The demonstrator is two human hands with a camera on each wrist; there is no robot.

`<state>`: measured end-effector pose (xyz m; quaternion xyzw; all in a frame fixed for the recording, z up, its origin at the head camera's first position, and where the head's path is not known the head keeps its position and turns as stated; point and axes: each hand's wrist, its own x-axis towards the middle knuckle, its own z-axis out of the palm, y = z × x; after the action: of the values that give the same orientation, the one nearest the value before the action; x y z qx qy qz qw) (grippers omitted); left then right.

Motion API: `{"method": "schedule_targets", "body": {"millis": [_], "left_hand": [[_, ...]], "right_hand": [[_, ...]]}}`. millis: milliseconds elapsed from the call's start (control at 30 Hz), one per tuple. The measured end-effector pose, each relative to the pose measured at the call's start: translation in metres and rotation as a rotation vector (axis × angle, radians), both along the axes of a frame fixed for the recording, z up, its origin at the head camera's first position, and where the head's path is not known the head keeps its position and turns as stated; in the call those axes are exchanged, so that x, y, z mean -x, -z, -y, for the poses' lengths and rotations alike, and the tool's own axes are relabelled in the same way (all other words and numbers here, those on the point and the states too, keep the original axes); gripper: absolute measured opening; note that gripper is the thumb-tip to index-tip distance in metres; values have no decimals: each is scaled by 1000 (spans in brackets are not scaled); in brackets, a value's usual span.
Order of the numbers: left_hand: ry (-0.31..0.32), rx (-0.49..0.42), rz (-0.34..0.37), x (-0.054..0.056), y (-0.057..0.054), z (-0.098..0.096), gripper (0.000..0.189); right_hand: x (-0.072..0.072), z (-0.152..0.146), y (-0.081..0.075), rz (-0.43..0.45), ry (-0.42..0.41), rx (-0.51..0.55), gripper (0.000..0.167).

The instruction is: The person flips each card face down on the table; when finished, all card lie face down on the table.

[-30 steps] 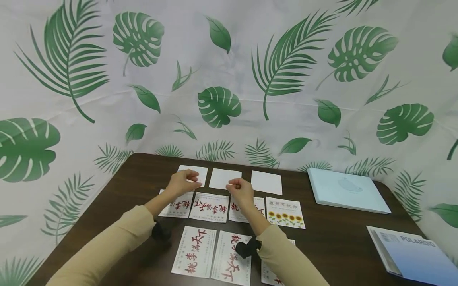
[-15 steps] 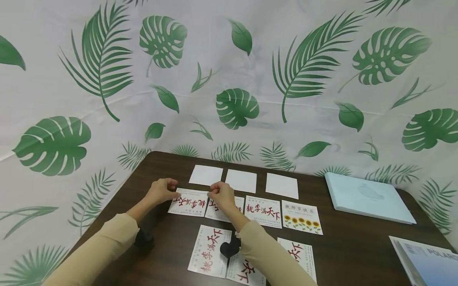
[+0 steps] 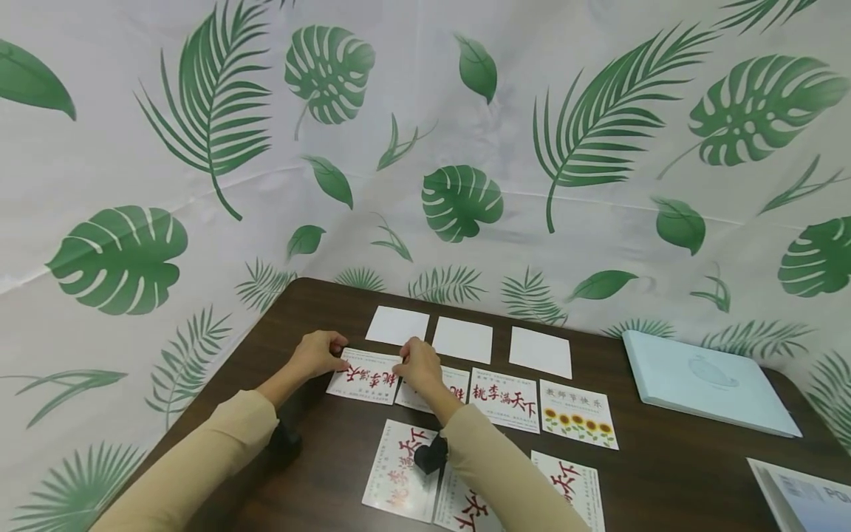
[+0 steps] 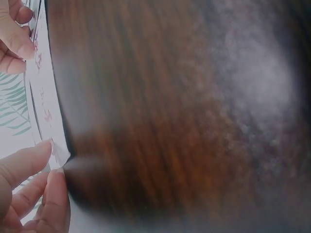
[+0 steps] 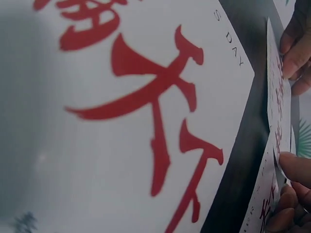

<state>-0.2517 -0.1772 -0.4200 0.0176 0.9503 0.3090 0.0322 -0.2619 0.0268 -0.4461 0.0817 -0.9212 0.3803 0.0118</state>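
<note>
In the head view, a white card with red brush-style characters is at the left end of the middle row. At its left edge, my left hand pinches it between thumb and fingers. My right hand pinches its right edge. The left wrist view shows the left fingers at the card's corner, which bends slightly. Seen from the right wrist, the right thumb lies on the card's face, with the other fingers curled below. A second red-lettered card is partly hidden behind the right hand.
Another red-lettered card and a sunflower card continue the row. Behind lie three blank white cards. Several red-lettered cards lie in front. A light-blue album and a Polaroid-type booklet are at the right.
Both hands came down from over the blank cards to the leftmost middle-row card and took its two side edges. The head view swung left, so the scene shifts right.
</note>
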Motion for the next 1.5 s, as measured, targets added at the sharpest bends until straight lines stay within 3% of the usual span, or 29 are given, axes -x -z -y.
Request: {"method": "schedule_targets", "body": {"millis": [33, 133, 400, 500, 633, 733, 900, 1100, 1267, 1500], "left_hand": [[-1, -3, 1, 0, -1, 0, 40], [-3, -7, 2, 0, -2, -1, 39], [-49, -69, -10, 1, 0, 1, 33], [-78, -216, 23, 3, 2, 4, 27], [-105, -475, 140, 7, 0, 8, 26], [-131, -563, 200, 8, -7, 13, 27], [-132, -578, 210, 6, -19, 16, 29], [-86, -585, 154, 1, -36, -1, 27], [-67, -528, 103, -5, -50, -17, 22], [-46, -493, 85, -15, -63, -26, 20]], "right_hand": [[-6, 1, -11, 37, 9, -3, 24], [-9, 1, -16, 27, 6, 1, 23], [-11, 4, -11, -68, 80, 65, 20], [-11, 4, -8, -78, 106, 104, 19], [-12, 2, -5, -79, 120, 178, 16], [-16, 2, -6, -76, 129, 242, 15], [-30, 16, -10, -41, 46, 371, 12], [-47, 39, -25, -32, -70, 470, 14], [-53, 45, -35, -87, -69, 474, 24], [-58, 43, -41, -140, -34, 410, 23]]}}
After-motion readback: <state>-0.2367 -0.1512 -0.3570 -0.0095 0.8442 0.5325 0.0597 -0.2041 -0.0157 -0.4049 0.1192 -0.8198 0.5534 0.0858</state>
